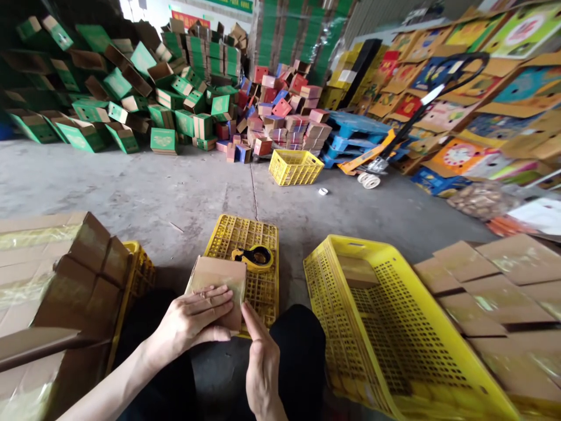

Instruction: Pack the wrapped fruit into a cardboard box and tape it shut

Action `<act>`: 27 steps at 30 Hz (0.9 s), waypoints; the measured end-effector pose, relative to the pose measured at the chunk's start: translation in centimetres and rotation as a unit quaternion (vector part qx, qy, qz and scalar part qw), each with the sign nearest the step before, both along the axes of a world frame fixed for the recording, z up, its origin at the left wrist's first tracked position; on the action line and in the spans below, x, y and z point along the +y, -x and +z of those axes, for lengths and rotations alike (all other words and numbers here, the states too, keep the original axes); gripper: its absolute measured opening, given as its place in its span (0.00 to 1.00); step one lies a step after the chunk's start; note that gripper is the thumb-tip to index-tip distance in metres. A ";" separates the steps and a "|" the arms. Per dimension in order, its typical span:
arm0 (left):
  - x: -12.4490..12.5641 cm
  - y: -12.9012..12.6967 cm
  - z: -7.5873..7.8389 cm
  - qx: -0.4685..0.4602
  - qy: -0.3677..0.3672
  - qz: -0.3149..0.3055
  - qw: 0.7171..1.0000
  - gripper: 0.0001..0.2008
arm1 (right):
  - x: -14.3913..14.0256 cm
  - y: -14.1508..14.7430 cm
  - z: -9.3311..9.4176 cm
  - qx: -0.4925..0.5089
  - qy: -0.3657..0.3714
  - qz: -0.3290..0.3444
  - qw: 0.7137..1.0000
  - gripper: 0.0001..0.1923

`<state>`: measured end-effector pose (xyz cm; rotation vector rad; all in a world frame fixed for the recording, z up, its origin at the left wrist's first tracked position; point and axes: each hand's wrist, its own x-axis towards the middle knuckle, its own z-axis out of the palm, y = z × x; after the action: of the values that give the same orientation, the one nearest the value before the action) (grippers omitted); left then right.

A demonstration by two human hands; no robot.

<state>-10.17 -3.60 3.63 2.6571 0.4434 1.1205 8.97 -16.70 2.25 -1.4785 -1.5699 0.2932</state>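
At 7 o'clock from ctr., cardboard box point(219, 270) on yellow crate point(239, 231); L hand point(197, 316) flat atop, thumb apart; R hand point(262, 356) at box's 4 o'clock edge, index straight; tape dispenser point(250, 255) at 2 o'clock.

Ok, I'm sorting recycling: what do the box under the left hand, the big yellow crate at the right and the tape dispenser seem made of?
The box looks like matte brown cardboard: flat faces, folded edges. The big yellow crate seems slightly glossy moulded plastic: evenly repeated holes. The tape dispenser: probably smooth plastic, from its solid yellow and black colouring; metal parts possible.
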 end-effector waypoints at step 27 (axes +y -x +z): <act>-1.6 0.9 -0.1 -0.046 0.224 0.300 0.926 0.35 | 1.3 2.8 -2.5 0.190 0.022 -0.009 0.982 0.29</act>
<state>-11.06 -5.21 3.55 2.1001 1.3750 1.1041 6.17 -15.40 -0.22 -1.3733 -1.2499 0.5674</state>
